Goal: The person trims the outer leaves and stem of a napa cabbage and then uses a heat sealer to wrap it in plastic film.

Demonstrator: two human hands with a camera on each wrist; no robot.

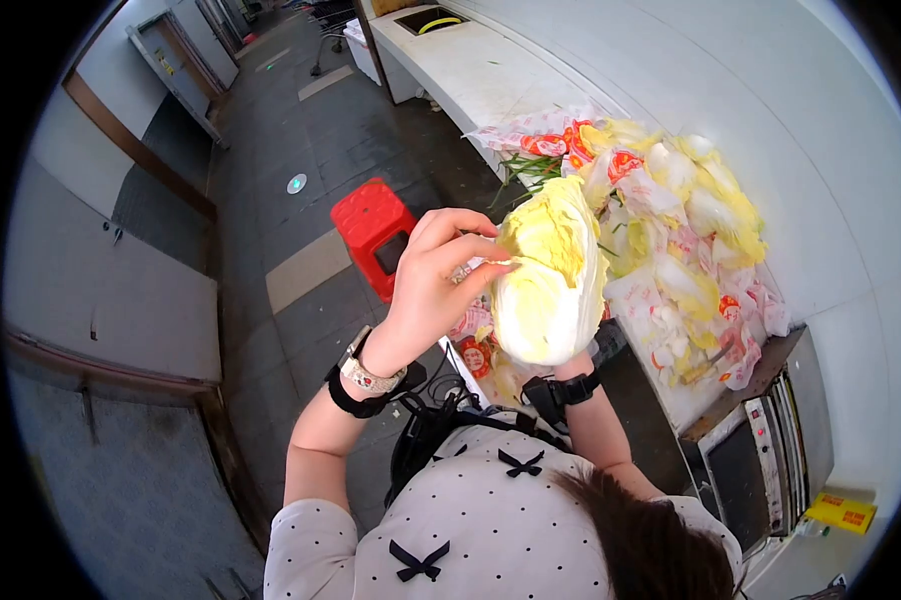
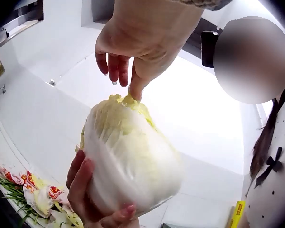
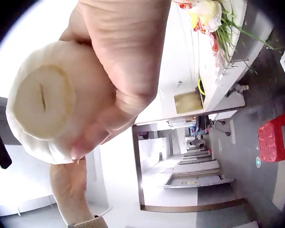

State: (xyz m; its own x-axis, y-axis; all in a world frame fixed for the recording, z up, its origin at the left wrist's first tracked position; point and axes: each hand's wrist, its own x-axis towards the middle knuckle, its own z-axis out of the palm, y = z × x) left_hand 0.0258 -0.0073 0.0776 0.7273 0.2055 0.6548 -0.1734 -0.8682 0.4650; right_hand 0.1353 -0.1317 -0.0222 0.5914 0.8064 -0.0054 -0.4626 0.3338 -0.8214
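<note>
A pale yellow and white Chinese cabbage (image 1: 550, 290) is held up in front of the person's body. The right hand (image 2: 83, 194) grips it from below and behind, its fingers spread round the white lower part; the head view hides most of this hand. In the right wrist view, the cut base of the cabbage (image 3: 40, 104) faces the camera. At the leafy upper edge, the left hand (image 1: 438, 265) pinches the rim of a leaf between thumb and fingertips. The left wrist view shows its thumb right at the frilled yellow edge.
Loose cabbage leaves (image 1: 690, 285) and red-printed plastic wrappers (image 1: 740, 350) cover the counter by the wall, with green stalks (image 1: 525, 170) at its edge. A red stool (image 1: 372, 232) stands on the floor to the left. A metal appliance (image 1: 760, 450) stands at the right.
</note>
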